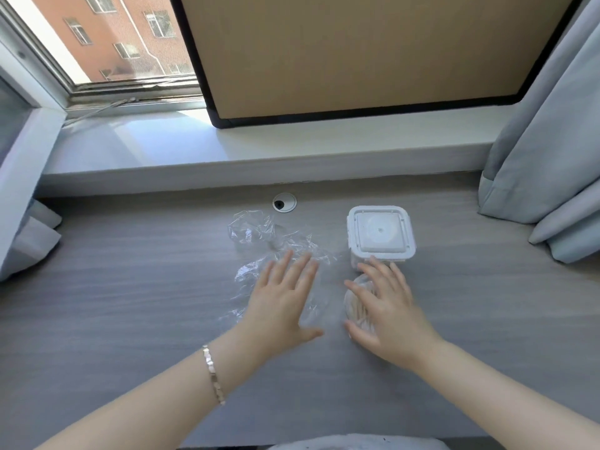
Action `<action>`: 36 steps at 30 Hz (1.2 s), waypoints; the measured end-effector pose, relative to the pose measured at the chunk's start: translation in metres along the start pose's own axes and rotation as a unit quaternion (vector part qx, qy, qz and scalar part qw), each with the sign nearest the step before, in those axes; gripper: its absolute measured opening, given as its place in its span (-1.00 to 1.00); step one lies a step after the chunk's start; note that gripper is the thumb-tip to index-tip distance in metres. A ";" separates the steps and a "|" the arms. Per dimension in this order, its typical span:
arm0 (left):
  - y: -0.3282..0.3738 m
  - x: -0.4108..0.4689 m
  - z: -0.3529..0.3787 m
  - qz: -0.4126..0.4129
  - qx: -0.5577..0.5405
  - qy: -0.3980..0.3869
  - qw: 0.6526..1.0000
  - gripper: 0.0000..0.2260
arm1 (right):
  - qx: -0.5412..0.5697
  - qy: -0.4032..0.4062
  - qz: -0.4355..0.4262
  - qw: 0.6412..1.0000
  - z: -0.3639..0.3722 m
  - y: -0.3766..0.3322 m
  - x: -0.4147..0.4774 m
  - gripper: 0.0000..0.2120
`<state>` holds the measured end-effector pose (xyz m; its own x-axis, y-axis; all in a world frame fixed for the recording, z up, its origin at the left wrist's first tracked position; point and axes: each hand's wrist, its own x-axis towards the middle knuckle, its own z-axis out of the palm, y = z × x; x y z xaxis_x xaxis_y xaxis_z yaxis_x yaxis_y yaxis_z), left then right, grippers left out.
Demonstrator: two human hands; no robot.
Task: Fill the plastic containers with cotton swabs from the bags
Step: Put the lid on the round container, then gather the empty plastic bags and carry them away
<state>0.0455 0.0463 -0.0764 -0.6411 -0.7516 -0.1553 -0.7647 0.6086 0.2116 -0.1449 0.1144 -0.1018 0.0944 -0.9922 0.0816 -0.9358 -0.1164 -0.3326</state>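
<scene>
Here both hands are spread flat and pinch nothing: the left hand [282, 297] lies on crinkled empty clear bags [259, 235], the right hand [384, 306] on a round clear container [354, 306] showing cotton swabs [352, 311]. It probably needs closing, so press evenly downward. At twelve o'clock from it, touching, stands the lidded square container [380, 234] on the desk [130, 287].

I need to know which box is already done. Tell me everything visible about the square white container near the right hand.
The square container is white, plastic-looking, with rounded corners and a lid on, latch flaps along its edges and a round mark in the lid's middle. It stands upright on the grey desk, just beyond the right hand, whose fingertips reach its near side. Its contents are hidden.
</scene>
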 end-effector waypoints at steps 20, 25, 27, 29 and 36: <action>-0.101 -0.014 0.025 0.058 -0.113 0.290 0.949 -0.91 | -0.046 -0.232 0.134 0.962 0.074 -0.062 0.146 -0.64; -0.132 0.062 -0.042 -0.201 -0.181 0.089 0.959 -0.89 | 0.067 -0.162 0.174 0.969 0.041 -0.051 0.155 -0.76; -0.141 0.090 -0.041 -0.210 -0.110 -0.073 0.969 -0.87 | 0.074 -0.132 0.169 0.974 0.022 -0.051 0.161 -0.72; -0.140 0.104 -0.028 -0.191 -0.067 -0.164 0.966 -0.81 | 0.092 -0.117 0.177 0.973 0.004 -0.049 0.164 -0.70; -0.128 0.073 -0.020 -0.303 -0.293 0.084 0.903 -0.87 | 0.211 -0.091 0.253 0.940 -0.017 -0.055 0.154 -0.81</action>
<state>0.0979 -0.0918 -0.0959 -0.0587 -0.9596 -0.2751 -0.7753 -0.1297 0.6182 -0.0849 -0.0314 -0.0547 -0.2348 -0.9119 -0.3365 -0.6616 0.4035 -0.6320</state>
